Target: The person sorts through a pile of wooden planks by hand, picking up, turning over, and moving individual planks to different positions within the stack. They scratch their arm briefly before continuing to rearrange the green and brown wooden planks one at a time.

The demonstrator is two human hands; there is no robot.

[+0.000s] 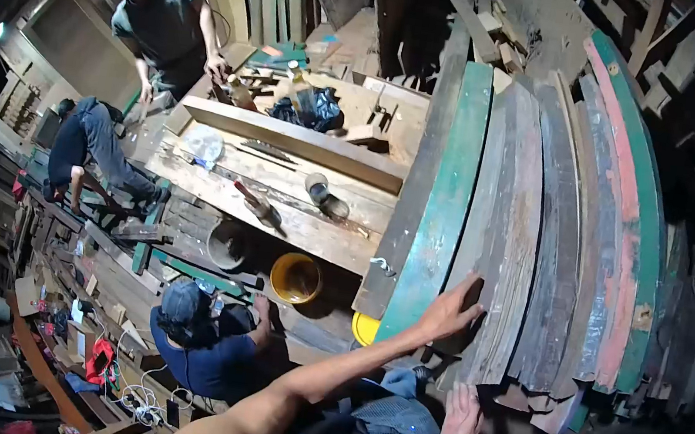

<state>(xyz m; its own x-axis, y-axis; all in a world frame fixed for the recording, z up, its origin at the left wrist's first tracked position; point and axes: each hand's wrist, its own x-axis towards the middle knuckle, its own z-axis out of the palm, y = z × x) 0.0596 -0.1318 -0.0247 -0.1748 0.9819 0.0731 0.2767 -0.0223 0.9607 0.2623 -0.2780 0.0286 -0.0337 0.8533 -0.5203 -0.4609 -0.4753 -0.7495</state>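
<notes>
Where left fingers (465, 288) spread, grey plank (485, 213) lies beneath.

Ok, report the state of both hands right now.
Left hand: open over the weathered wooden planks, nothing seen in its grasp; contact unclear.
Right hand: open beside the planks' near ends, nothing seen in its grasp.

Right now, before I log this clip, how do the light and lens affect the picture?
Head view: strong wide-angle distortion seems to bow the planks, and the corners go black; head view: light leaves a slight sheen on the green plank, and the glass jar throws a dark shadow on the workbench; head view: the lower right is too dark for detail.
</notes>
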